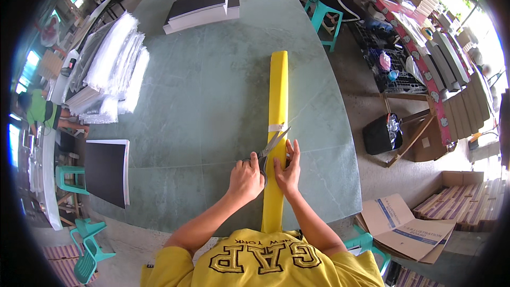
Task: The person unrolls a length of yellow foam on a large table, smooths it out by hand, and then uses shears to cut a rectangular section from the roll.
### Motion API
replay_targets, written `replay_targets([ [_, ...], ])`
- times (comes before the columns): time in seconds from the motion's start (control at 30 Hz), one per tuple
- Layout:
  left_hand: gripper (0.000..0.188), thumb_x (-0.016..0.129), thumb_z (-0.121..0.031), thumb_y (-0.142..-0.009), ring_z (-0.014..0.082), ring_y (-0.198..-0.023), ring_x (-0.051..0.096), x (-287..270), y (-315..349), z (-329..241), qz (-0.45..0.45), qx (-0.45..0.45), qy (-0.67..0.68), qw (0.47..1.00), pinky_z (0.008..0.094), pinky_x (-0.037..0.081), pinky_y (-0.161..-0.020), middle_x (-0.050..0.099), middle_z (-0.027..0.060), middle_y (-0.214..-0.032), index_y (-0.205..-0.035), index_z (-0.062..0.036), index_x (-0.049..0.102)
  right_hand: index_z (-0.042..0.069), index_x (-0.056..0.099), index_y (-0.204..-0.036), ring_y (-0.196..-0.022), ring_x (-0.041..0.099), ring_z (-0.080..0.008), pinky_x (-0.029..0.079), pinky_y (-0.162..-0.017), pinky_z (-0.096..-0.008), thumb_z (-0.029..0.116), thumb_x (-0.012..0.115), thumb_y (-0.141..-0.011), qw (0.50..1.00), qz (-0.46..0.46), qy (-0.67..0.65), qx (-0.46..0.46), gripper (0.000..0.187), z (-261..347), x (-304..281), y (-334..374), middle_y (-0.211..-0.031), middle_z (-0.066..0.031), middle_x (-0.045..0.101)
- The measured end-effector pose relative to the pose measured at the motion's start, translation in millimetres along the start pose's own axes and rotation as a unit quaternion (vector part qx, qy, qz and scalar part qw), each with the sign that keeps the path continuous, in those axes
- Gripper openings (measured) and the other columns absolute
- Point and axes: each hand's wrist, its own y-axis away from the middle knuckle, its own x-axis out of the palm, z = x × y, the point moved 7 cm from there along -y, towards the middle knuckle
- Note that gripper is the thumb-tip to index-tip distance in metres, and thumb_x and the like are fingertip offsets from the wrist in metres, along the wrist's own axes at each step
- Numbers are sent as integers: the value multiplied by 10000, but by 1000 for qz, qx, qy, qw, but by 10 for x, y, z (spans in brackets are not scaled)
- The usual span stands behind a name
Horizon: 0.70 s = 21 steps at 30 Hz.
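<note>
Left hand (245, 179) clamped on scissors (270, 149), blades open at tape band (275, 127); right hand (288, 172) pressing yellow roll (277, 106) flat on table (212, 101). Band looks uncut; roll not yet opened.

A wide grey-green stone-patterned table (202, 101) carries a stack of black-topped white boards (204, 2) at its far end, heaps of clear plastic sleeves (114, 64) on its left, and a black-covered board stack (108, 171) near its left edge. Turquoise plastic stools (87, 244) stand below; flattened brown cardboard boxes (409, 228) lie right.
</note>
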Motion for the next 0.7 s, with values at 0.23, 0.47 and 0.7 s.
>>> replay_targets([
  [0.23, 497, 512, -80, -713, 330, -724, 564, 87, -95, 112, 10, 24, 73, 997, 385, 490, -655, 581, 212, -735, -1146, 142, 411, 70, 156, -1354, -1030, 523, -286, 427, -866, -346, -14, 560, -751, 1000, -6, 17, -17, 731, -50, 2, 3, -1313, -156, 392],
  [0.47, 411, 528, -48, -757, 251, -681, 599, 116, -151, 277, 108, -42, 282, 953, 346, 479, -629, 600, 171, -705, -1139, 77, 440, 47, 156, -1349, -1011, 537, -265, 432, -859, -336, -18, 559, -756, 1000, -3, 9, -19, 719, -14, 18, 3, -1308, -147, 404],
  [0.7, 303, 576, -44, -785, 89, -657, 566, -230, -478, 151, -27, -23, 461, 887, 259, 449, -590, 596, 50, -703, -1069, -25, 474, 20, 216, -1320, -951, 540, -245, 447, -814, -326, 20, 579, -754, 999, -5, -26, -48, 673, -109, -2, -37, -1237, -182, 445],
])
